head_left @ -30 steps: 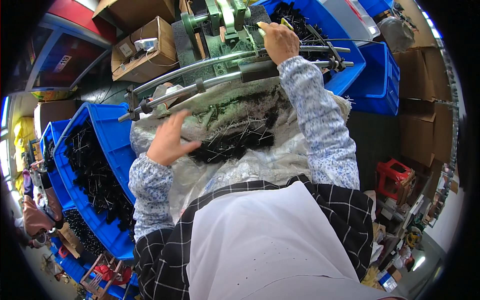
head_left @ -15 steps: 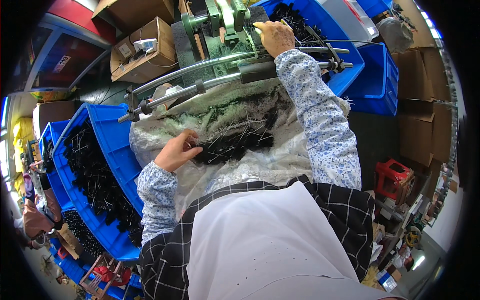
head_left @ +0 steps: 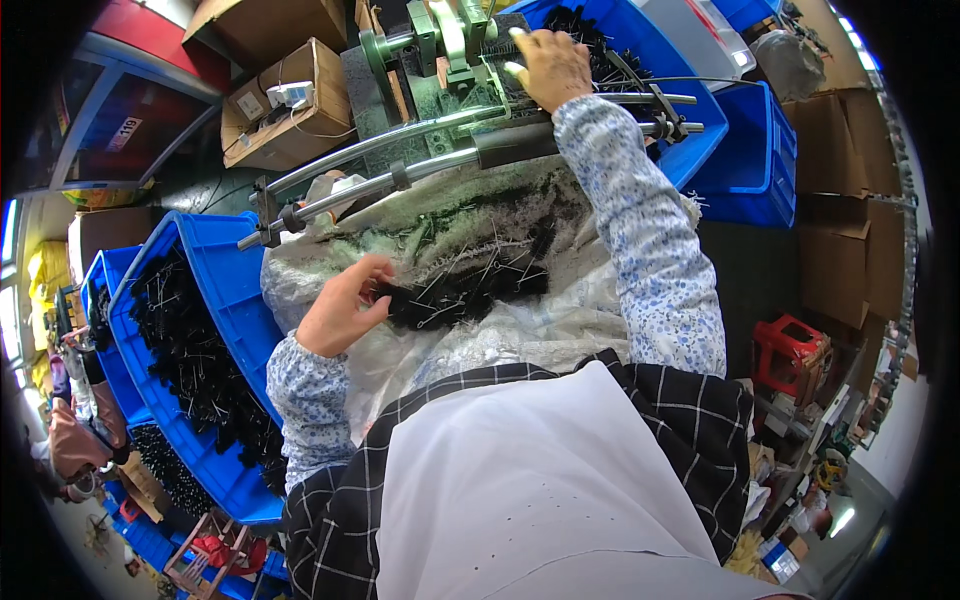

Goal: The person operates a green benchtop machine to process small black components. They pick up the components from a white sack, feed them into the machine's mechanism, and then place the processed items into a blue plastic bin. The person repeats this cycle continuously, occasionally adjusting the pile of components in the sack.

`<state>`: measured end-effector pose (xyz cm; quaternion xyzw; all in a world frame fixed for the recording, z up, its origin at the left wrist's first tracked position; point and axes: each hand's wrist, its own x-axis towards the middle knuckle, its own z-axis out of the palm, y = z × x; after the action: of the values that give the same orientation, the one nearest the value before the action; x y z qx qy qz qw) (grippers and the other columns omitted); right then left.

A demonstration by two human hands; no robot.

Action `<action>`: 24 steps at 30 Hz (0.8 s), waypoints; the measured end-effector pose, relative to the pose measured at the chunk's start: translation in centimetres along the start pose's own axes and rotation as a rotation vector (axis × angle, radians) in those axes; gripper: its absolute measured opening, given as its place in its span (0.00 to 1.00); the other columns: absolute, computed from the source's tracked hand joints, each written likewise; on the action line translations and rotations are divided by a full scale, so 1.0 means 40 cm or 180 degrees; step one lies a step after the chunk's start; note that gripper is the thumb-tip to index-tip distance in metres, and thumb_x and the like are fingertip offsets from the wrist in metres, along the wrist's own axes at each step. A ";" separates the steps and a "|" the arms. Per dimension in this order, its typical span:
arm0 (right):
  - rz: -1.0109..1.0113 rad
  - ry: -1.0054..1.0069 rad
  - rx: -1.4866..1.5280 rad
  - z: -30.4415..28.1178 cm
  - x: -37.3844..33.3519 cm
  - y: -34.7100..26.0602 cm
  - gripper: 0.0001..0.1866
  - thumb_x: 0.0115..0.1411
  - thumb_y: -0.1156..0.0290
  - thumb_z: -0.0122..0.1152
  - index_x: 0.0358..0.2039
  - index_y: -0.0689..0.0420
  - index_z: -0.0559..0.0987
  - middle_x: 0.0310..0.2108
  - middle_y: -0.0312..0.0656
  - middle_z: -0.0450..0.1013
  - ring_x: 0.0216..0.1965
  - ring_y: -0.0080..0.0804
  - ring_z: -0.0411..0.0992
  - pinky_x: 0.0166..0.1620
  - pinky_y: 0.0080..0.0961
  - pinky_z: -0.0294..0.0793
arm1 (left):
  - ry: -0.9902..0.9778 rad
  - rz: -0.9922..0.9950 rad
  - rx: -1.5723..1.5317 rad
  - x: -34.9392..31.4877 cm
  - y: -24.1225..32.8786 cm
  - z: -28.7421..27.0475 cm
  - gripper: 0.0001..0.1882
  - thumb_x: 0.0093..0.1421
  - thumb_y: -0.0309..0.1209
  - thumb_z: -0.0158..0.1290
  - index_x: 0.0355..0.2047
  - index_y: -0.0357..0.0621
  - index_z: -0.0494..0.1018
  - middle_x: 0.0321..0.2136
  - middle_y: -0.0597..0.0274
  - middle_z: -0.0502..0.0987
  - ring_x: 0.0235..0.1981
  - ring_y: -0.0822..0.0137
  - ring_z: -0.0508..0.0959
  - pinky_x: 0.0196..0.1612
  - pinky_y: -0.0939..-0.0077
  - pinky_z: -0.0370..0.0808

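A heap of small black brushes with thin wire stems and looped ends [head_left: 465, 290] lies on a pale, dirty plastic sack [head_left: 540, 335] spread over my lap. My left hand [head_left: 345, 305] is at the left edge of this heap, thumb and fingers apart and curved around its nearest bristles. At the top, my right hand [head_left: 553, 68] is beside the small machine [head_left: 455, 60] with a pale, lit wheel. Its covered thumb and fingertip are apart and point at the machine. Whether a thin brush touches those fingertips is too small to tell.
Two metal rails [head_left: 400, 172] cross between the sack and the machine. A blue bin [head_left: 230, 290] full of black brushes stands at the left, another blue bin [head_left: 705, 150] behind my right forearm. A cardboard box [head_left: 290, 105] sits left of the machine, a red stool [head_left: 790, 355] at the right.
My left hand has shifted slightly left and down, still beside the heap. My right hand's thumb and fingertip have spread apart next to the machine.
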<state>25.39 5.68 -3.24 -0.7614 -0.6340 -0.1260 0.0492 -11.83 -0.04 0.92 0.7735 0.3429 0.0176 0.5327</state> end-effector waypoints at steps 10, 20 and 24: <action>0.0287 0.0254 0.0672 0.036 -0.017 -0.045 0.18 0.50 0.65 0.55 0.43 0.55 0.75 0.39 0.44 0.74 0.48 0.43 0.68 0.47 0.40 0.65 | 0.0587 0.0590 -0.0421 0.019 0.014 -0.017 0.16 0.50 0.24 0.58 0.39 0.40 0.67 0.28 0.66 0.71 0.28 0.74 0.71 0.35 0.80 0.69; 0.0260 0.0189 0.0409 0.012 -0.007 -0.120 0.15 0.51 0.63 0.55 0.40 0.50 0.77 0.33 0.39 0.75 0.41 0.36 0.70 0.42 0.38 0.65 | 0.0544 0.0806 -0.0271 0.063 0.050 -0.014 0.15 0.51 0.18 0.54 0.40 0.39 0.67 0.41 0.61 0.70 0.43 0.72 0.70 0.47 0.80 0.66; 0.0182 0.0346 0.0141 0.040 -0.021 0.004 0.15 0.50 0.61 0.57 0.39 0.48 0.78 0.33 0.39 0.75 0.39 0.34 0.71 0.41 0.36 0.66 | 0.0727 0.0953 -0.0359 0.058 0.030 -0.032 0.15 0.51 0.14 0.51 0.40 0.40 0.66 0.43 0.60 0.69 0.46 0.71 0.69 0.50 0.78 0.65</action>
<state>25.60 5.23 -4.97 -0.7699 -0.6111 -0.1516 0.1040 -9.95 2.04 1.70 0.7778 0.2806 0.2035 0.5242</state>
